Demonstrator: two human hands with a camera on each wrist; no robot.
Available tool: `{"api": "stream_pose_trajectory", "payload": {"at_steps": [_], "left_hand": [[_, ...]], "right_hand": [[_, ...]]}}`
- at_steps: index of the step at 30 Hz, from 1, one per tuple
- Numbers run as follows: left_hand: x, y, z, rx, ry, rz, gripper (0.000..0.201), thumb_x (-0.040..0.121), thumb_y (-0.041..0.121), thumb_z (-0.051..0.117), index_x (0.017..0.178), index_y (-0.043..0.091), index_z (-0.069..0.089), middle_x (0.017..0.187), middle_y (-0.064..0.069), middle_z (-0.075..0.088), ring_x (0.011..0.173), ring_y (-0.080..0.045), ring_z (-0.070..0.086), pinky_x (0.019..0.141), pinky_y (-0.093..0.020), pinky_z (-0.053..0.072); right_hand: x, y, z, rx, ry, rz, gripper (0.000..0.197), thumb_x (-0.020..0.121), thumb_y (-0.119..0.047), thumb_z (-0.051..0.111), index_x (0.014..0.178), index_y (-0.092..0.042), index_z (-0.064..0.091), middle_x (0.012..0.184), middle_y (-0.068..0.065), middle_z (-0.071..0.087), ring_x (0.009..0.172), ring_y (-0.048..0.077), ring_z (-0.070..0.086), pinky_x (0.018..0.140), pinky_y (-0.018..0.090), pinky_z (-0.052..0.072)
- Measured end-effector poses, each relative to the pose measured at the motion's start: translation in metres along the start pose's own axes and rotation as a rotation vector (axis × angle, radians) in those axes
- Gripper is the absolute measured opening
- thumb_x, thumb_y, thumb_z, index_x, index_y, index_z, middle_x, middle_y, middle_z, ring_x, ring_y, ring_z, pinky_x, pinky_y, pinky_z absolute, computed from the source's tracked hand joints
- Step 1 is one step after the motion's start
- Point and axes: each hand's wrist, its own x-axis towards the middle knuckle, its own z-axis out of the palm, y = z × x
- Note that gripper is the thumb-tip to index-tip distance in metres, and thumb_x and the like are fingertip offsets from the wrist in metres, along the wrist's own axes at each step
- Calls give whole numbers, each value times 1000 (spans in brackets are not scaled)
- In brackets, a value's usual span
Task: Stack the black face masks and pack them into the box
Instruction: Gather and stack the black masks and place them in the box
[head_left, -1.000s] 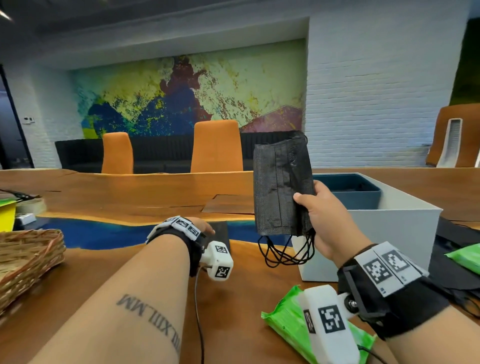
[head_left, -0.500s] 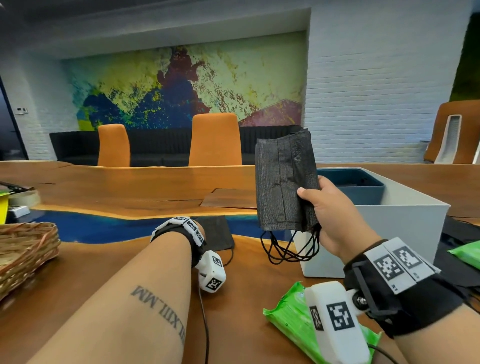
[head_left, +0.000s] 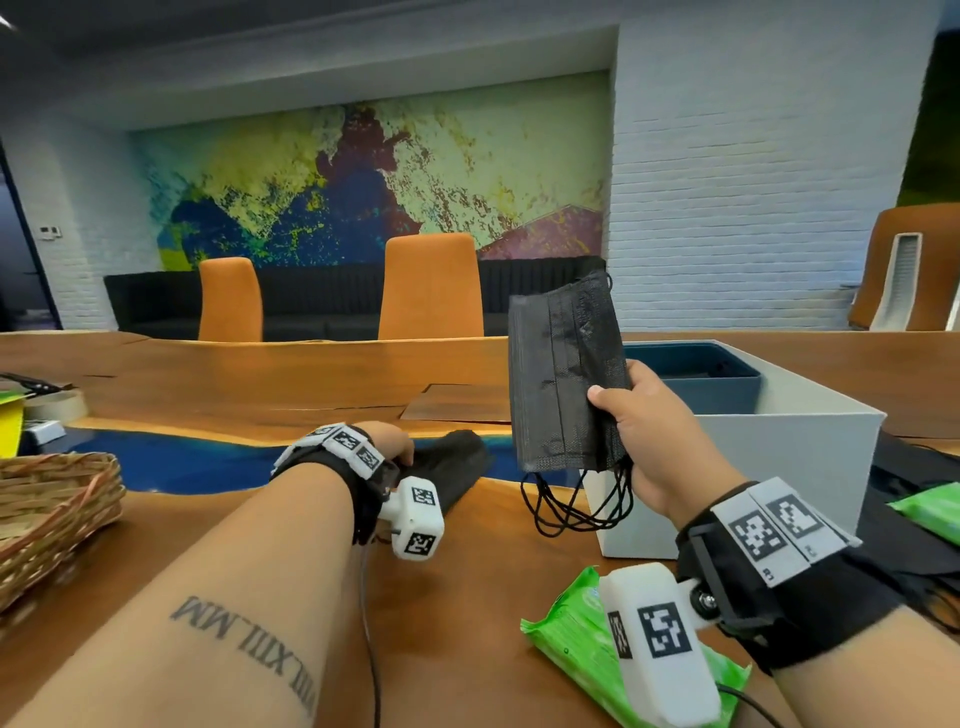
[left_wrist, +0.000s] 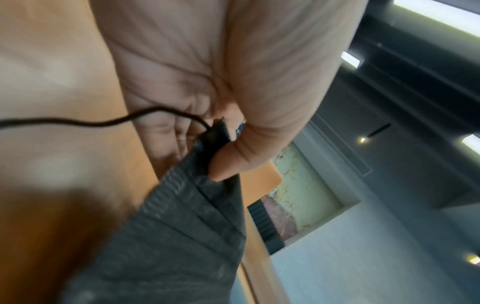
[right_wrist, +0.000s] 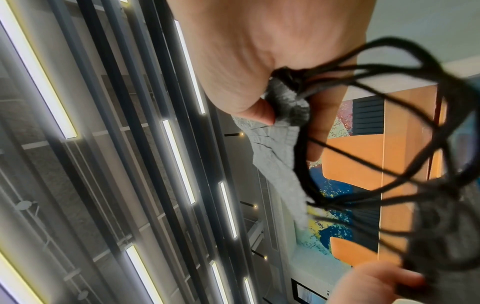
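Behind the wooden table (head_left: 260, 384) I see orange chairs (head_left: 430, 286). My right hand (head_left: 657, 431) grips a stack of black pleated face masks (head_left: 563, 374) upright at centre frame, left of the white box (head_left: 779, 467). Only the left wrist view shows my left hand (left_wrist: 233, 86) pinching another black mask (left_wrist: 176, 236). Lower right lies a green wipes packet (head_left: 576, 634).

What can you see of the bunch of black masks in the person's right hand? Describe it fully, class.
The bunch of masks is black, pleated, thin fabric, several layers pressed flat together. It stands upright in the air, left of the white box. The right hand grips its lower right edge. Thin black ear loops hang tangled below. Nothing else touches it.
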Motion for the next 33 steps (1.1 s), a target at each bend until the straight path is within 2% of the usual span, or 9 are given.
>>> {"api": "stream_pose_trajectory", "payload": {"at_steps": [1,3,5,9,14,20,24,28,33], "left_hand": [[-3,1,-6,-104,14,26,23,89,8,55,68,10,45,71,-5,46,65,-20,48,63,-28,46],[-15,7,-17,-397,-47,85,7,76,6,58,82,3,55,78,-12,54,70,-25,53,78,-34,51],[-20,11,-26,-764,-92,134,34,73,5,49,106,-1,55,95,-20,57,82,-33,58,90,-45,50],[-56,22,-43,-1128,-158,282,20,91,6,34,104,1,49,96,-18,59,82,-31,59,76,-45,49],[-95,38,-48,-1298,-146,492,24,98,8,32,101,-1,54,91,-15,64,82,-25,62,69,-37,49],[-116,62,-14,-1490,-245,572,17,99,1,32,108,4,46,107,-20,59,87,-26,63,66,-37,60],[-123,67,9,-1490,-315,665,31,99,-2,25,91,18,46,102,-14,60,87,-28,63,65,-40,58],[-124,66,17,-1508,-400,752,44,98,-2,23,105,19,61,113,-10,66,96,-26,66,73,-39,59],[-119,66,37,-1462,-385,729,46,98,-6,25,121,14,60,121,-7,64,101,-22,66,76,-35,59]], "right_hand": [[-1,0,0,-31,-4,5,21,101,-14,41,120,-21,46,108,-1,59,97,14,59,74,32,55],[-3,0,1,-76,-19,12,20,101,-14,40,119,-22,46,106,-1,59,93,13,60,65,28,53],[-5,-1,2,-91,-34,15,20,101,-11,39,116,-23,46,103,-2,60,89,11,61,58,23,50],[-6,-2,5,-93,-28,9,22,101,-8,38,118,-20,45,105,0,59,88,11,60,54,17,48],[-8,1,9,-44,-25,26,23,101,-8,35,119,-21,41,100,0,56,84,13,59,48,21,50],[-8,6,15,49,2,50,25,101,-9,36,118,-27,39,101,2,58,87,15,61,63,28,55],[-5,7,15,103,17,82,26,101,-10,36,122,-24,43,114,9,59,99,23,62,75,39,57],[-5,5,13,140,-34,94,29,102,-8,34,123,-23,46,111,6,62,98,21,63,77,40,57],[-3,1,10,238,-8,55,32,102,-10,38,130,-24,44,116,9,61,102,26,63,73,40,59]]}}
